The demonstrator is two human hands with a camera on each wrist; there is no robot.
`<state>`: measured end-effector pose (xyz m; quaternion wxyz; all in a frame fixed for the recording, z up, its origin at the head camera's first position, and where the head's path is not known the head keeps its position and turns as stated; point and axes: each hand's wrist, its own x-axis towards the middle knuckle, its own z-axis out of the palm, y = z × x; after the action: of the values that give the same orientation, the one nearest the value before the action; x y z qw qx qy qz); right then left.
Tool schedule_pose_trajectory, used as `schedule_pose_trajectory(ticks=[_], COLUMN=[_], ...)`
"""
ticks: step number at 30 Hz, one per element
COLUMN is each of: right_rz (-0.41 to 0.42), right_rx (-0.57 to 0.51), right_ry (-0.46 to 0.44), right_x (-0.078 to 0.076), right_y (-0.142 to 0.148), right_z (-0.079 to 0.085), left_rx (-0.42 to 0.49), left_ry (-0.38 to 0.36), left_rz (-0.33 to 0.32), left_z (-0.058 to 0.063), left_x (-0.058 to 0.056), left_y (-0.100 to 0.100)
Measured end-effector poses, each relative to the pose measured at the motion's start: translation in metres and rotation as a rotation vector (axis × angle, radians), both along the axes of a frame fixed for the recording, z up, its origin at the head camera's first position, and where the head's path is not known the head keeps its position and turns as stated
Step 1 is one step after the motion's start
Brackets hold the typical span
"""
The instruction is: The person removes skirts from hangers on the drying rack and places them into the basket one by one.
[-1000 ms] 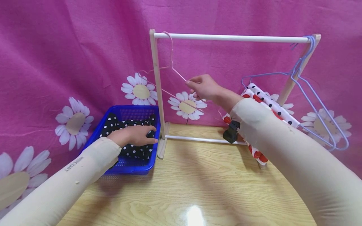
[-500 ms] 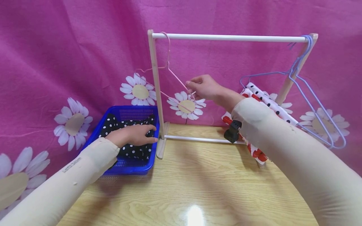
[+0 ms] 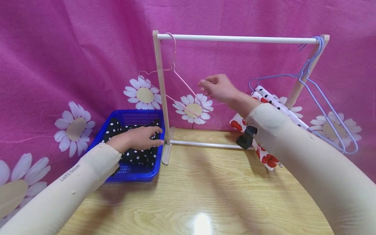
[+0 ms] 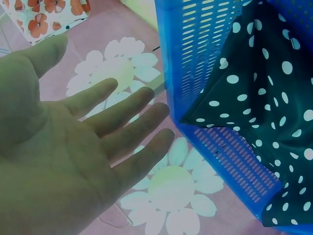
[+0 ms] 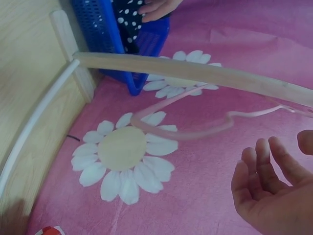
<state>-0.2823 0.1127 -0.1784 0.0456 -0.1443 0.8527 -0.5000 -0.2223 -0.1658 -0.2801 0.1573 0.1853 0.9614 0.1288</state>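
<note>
A thin pink clothes hanger (image 3: 188,86) hangs by its hook at the left end of a white rail (image 3: 238,39). Just right of its lower corner is my right hand (image 3: 220,88), fingers loosely bent and apart from the wire. The right wrist view shows this hand (image 5: 274,196) holding nothing, with the pink hanger (image 5: 183,135) beside it. My left hand (image 3: 141,138) hovers with spread fingers over a blue basket (image 3: 133,177) of black, white-dotted cloth (image 3: 142,158). In the left wrist view its palm (image 4: 63,147) is bare.
Blue-purple hangers (image 3: 322,45) crowd the rail's right end; one bears a white cloth with black dots and red flowers (image 3: 267,160). A wooden upright (image 3: 161,85) stands between basket and rack. A flowered pink curtain (image 3: 97,58) hangs behind the wooden table (image 3: 223,189).
My right hand pinched the pink hanger, then let it go and moved slightly right. The hanger's lower corner has swung a little back and left. My left hand has barely moved.
</note>
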Motion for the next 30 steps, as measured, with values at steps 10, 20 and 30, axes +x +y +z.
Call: schedule_pose_trajectory(ticks=[10, 20, 30], right_rz=[-0.056, -0.092, -0.093], right_rx=[0.019, 0.038, -0.007], right_ry=[0.077, 0.122, 0.137], right_x=[0.009, 0.025, 0.039], right_y=[0.012, 0.026, 0.035], right_z=[-0.003, -0.009, -0.011], left_rx=[0.068, 0.148, 0.198], left_ry=[-0.004, -0.009, -0.022], left_rz=[-0.026, -0.053, -0.079], left_z=[0.004, 0.007, 0.013], left_x=[0.001, 0.005, 0.019], left_y=[0.007, 0.016, 0.034])
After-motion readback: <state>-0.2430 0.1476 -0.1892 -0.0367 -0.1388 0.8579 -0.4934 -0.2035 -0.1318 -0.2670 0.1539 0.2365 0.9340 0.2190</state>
